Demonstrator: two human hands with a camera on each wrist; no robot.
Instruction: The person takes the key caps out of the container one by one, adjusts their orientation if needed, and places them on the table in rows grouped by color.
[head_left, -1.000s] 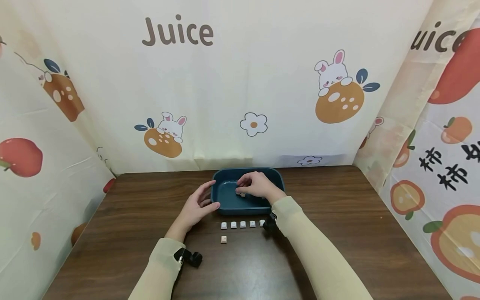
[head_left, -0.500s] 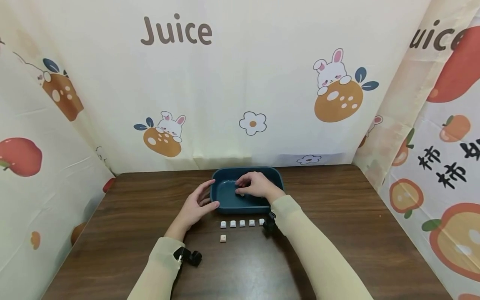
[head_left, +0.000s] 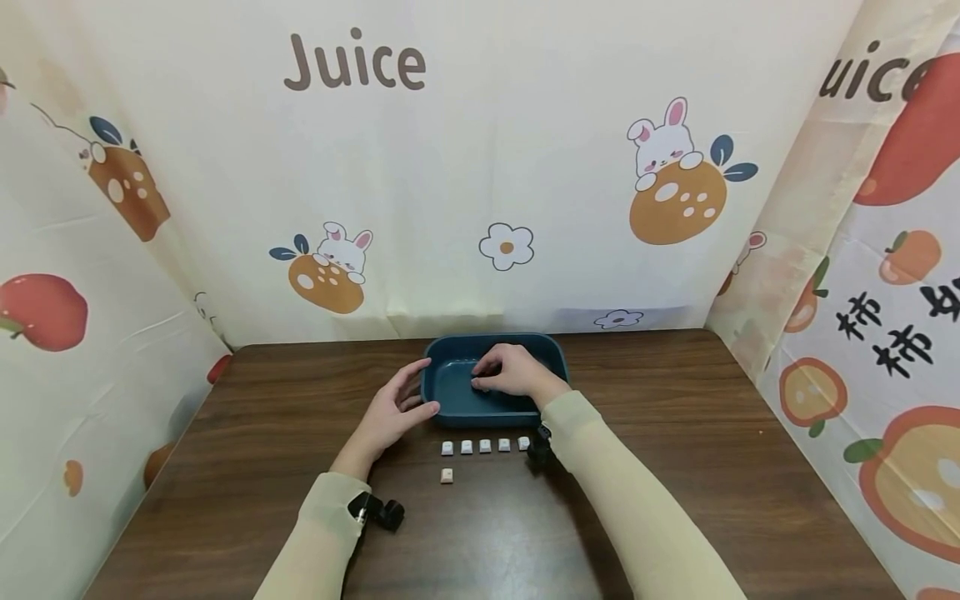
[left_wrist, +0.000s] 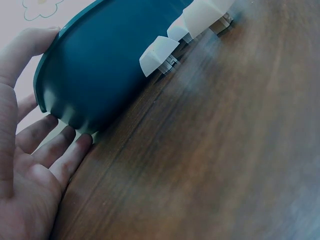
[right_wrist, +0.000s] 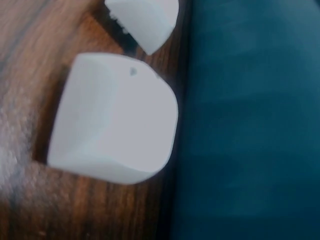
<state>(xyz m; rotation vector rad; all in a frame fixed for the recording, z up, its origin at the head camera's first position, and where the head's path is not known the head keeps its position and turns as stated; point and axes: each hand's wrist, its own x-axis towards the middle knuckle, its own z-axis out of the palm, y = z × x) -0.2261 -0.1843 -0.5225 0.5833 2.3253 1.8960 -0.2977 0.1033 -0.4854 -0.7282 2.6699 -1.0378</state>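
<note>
A dark teal tray (head_left: 498, 421) stands at the back of the wooden table. My left hand (head_left: 387, 419) touches its left end; in the left wrist view the thumb (left_wrist: 30, 47) meets the rim and the fingertips lie against the end wall. My right hand (head_left: 512, 371) reaches down inside the tray with bent fingers, thumb and forefinger close together; I cannot tell whether they hold something. In front of the tray several white keycaps (head_left: 485, 447) form a row, the rightmost (head_left: 523, 444) beside the right wrist camera. One cream keycap (head_left: 447, 476) sits nearer, below the row's left end.
The brown table (head_left: 300, 400) ends at a printed cloth backdrop (head_left: 435, 183), with similar cloth on both sides. A black wrist camera (head_left: 388, 515) is strapped to the left wrist, another (head_left: 538, 450) to the right one, just in front of the tray.
The small pale pieces that showed under the right fingertips a second ago are now hidden. Both hands, the tray and the keycaps on the table stay in place.
</note>
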